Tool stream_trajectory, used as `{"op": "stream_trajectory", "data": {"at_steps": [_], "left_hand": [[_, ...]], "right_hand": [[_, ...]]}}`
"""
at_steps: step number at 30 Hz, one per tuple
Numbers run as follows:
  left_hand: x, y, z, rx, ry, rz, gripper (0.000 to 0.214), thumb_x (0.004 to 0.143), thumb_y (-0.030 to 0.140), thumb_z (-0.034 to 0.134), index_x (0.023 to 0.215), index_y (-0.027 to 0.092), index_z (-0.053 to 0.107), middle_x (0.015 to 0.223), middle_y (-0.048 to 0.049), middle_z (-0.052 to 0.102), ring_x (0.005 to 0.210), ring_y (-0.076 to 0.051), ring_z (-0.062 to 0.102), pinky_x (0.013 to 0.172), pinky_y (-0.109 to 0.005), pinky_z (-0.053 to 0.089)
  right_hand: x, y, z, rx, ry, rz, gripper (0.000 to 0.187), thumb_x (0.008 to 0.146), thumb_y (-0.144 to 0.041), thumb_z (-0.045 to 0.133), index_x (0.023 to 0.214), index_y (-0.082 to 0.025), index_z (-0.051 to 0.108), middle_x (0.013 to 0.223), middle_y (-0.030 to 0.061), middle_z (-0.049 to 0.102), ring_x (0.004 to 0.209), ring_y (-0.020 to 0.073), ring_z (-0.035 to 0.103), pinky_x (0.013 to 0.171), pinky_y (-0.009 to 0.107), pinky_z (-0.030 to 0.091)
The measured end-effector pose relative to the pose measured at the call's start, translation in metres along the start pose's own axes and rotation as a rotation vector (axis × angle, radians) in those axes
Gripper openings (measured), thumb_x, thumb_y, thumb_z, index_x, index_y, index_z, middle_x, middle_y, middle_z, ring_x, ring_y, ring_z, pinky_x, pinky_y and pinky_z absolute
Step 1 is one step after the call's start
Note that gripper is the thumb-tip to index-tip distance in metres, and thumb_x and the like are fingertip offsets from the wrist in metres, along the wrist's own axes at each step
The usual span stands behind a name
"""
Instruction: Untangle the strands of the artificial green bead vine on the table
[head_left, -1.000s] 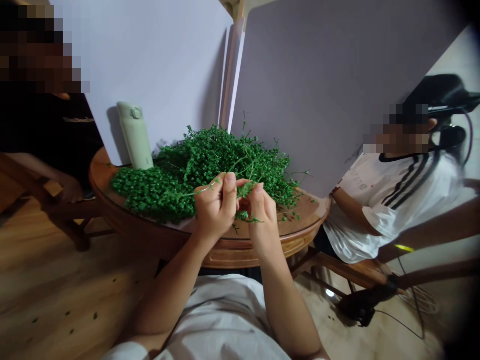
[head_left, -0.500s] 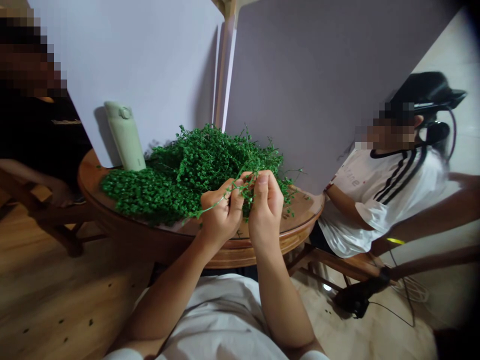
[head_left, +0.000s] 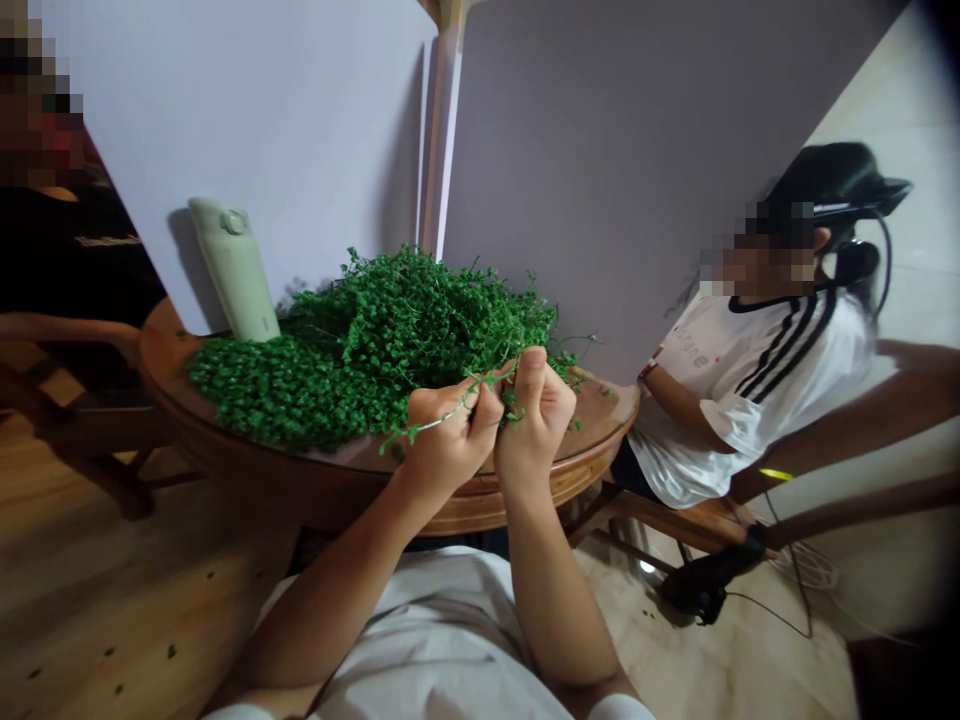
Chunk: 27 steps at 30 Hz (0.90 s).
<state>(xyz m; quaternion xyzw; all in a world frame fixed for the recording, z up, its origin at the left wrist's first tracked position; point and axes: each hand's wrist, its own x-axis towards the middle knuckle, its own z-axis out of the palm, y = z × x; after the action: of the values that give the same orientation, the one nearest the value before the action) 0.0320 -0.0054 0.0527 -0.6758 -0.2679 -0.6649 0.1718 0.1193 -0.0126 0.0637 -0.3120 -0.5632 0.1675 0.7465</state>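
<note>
Grip finding: clenched, with material held

Two pale upright panels, a left panel [head_left: 285,120] and a right panel [head_left: 600,160], stand behind the wooden table [head_left: 600,408]. On it lies a broad green heap [head_left: 420,320], with a pale green bottle [head_left: 236,275] upright at its left rear. My left hand [head_left: 450,445] and right hand [head_left: 531,425] are raised at the near edge, before the heap. Both are clenched on one thin sprig [head_left: 453,411]; its leafy end trails past my left hand. Whether my fists touch, I cannot tell.
</note>
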Motion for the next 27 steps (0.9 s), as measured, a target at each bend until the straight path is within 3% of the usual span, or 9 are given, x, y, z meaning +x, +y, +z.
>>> {"op": "stream_trajectory", "data": {"at_steps": [4, 7, 14, 22, 27], "left_hand": [[-0.001, 0.001, 0.002, -0.103, -0.023, -0.031, 0.042, 0.103, 0.022, 0.045, 0.065, 0.017, 0.063, 0.059, -0.0041, 0.068, 0.048, -0.012, 0.060, 0.052, -0.023, 0.036], [-0.001, 0.003, 0.001, -0.178, -0.055, -0.046, 0.041, 0.104, 0.023, 0.044, 0.067, 0.017, 0.062, 0.056, -0.0021, 0.064, 0.045, -0.011, 0.057, 0.051, -0.023, 0.035], [0.005, 0.005, -0.009, -0.302, -0.251, 0.038, 0.045, 0.104, 0.021, 0.044, 0.059, 0.020, 0.044, 0.047, 0.0046, 0.048, 0.039, -0.008, 0.044, 0.048, -0.025, 0.029], [0.000, 0.004, -0.013, -0.588, -0.452, 0.043, 0.045, 0.103, 0.024, 0.045, 0.059, 0.021, 0.042, 0.049, 0.0053, 0.041, 0.042, -0.008, 0.042, 0.049, -0.024, 0.032], [0.001, 0.011, -0.019, -0.699, -0.446, 0.014, 0.052, 0.105, 0.033, 0.044, 0.056, 0.020, 0.033, 0.047, 0.0062, 0.030, 0.040, -0.007, 0.034, 0.045, -0.025, 0.025]], "right_hand": [[-0.001, 0.003, 0.002, 0.010, 0.096, -0.061, 0.061, 0.100, -0.063, 0.049, 0.058, -0.020, 0.037, 0.057, -0.0031, 0.034, 0.053, 0.0098, 0.031, 0.051, 0.027, 0.028], [0.000, 0.002, -0.002, 0.051, 0.083, -0.060, 0.062, 0.101, -0.062, 0.049, 0.057, -0.020, 0.038, 0.056, -0.0027, 0.036, 0.052, 0.0097, 0.031, 0.050, 0.027, 0.027], [0.012, 0.003, -0.033, 0.024, -0.321, 0.133, 0.070, 0.093, -0.076, 0.050, 0.053, -0.020, 0.036, 0.052, -0.0037, 0.028, 0.048, 0.0080, 0.022, 0.045, 0.026, 0.023], [0.006, 0.008, -0.056, 0.188, -0.500, 0.196, 0.072, 0.090, -0.078, 0.053, 0.048, -0.022, 0.034, 0.046, -0.0027, 0.029, 0.041, 0.0098, 0.025, 0.040, 0.027, 0.022], [0.004, -0.002, -0.062, 0.444, -0.655, 0.185, 0.077, 0.094, -0.072, 0.051, 0.041, -0.023, 0.023, 0.033, -0.0033, 0.020, 0.031, 0.0096, 0.023, 0.034, 0.026, 0.021]]}}
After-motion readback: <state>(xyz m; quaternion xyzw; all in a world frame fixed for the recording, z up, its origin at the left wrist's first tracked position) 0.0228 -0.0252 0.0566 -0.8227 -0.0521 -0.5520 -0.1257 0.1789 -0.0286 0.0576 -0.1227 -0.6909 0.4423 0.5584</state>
